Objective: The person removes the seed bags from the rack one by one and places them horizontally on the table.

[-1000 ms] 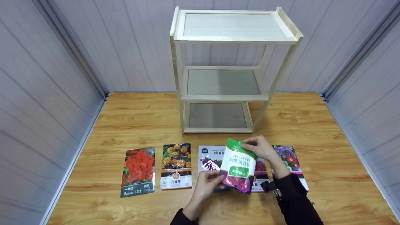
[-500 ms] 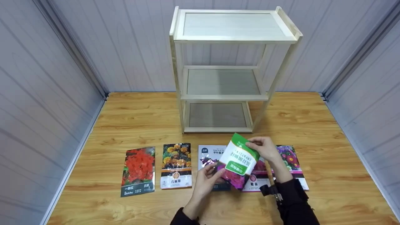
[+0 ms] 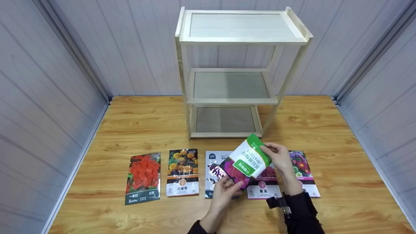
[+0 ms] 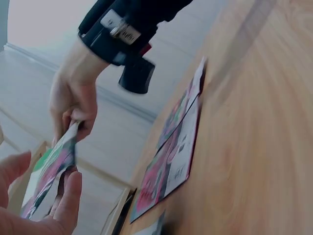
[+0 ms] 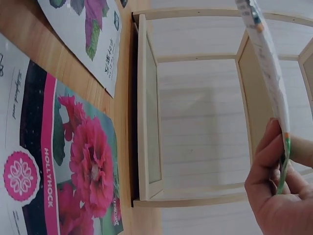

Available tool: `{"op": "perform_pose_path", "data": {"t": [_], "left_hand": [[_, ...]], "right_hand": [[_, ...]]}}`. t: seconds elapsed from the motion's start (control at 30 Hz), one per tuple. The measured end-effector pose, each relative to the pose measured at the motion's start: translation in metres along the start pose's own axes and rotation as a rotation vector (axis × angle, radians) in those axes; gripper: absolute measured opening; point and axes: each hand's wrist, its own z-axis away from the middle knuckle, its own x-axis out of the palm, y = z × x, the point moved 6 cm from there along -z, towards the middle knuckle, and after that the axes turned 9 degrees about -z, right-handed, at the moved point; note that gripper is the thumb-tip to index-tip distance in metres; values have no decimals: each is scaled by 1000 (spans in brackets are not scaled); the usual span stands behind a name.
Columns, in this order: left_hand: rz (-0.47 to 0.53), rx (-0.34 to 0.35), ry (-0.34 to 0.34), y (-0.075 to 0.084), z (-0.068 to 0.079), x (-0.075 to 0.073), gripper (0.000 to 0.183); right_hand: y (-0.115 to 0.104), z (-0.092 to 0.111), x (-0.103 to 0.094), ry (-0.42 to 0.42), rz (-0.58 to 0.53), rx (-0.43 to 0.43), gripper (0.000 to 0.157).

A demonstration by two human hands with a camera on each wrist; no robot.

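Both hands hold one seed packet [image 3: 248,159], green and white with pink flowers, above the row of packets. It is tilted and its print reads upside down from here. My left hand [image 3: 226,193] pinches its lower, flowered corner. At the green end, my right hand [image 3: 279,159] grips the upper right edge between thumb and fingers. In the right wrist view the packet [image 5: 269,68] shows edge-on. Beneath it lie a hollyhock packet [image 3: 264,191] and a packet with purple leaves [image 3: 209,165], both partly covered.
A three-tier wooden shelf [image 3: 227,101] stands behind the packets. On the wood-look table [image 3: 130,117] lie a red-flower packet [image 3: 144,175] and an orange-flower packet [image 3: 183,172] to the left, and a mixed-flower packet [image 3: 305,175] to the right. Panelled walls [image 3: 42,97] enclose the space.
The held packet has turned clockwise, its green end swinging up and right. Both hands have shifted slightly right with it, uncovering more of the hollyhock packet.
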Motion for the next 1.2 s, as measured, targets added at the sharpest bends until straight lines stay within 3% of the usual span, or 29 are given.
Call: {"op": "perform_pose_path", "data": {"t": [0.17, 0.33, 0.5, 0.67, 0.97, 1.13, 1.2], "left_hand": [[-39, 4, -20, -3, 1, 4, 23], [-85, 28, -8, 0, -1, -3, 17], [-92, 71, 85, 9, -4, -19, 15], [-94, 106, 186, 21, -9, -35, 15], [-106, 96, 273, 34, -20, -53, 19], [-136, 113, 259, 40, -22, -54, 19], [-152, 124, 247, 45, -21, -53, 19]], "right_hand": [[5, 3, -1, 29, -72, 5, 27], [8, 8, -3, 48, -154, 5, 26], [11, 17, -4, 46, -207, 0, 24], [17, 27, -3, 50, -141, 19, 21], [26, 45, 8, -49, -223, 51, 13], [22, 47, 6, -145, -187, 71, 27], [16, 43, 3, -149, -123, 48, 32]]}}
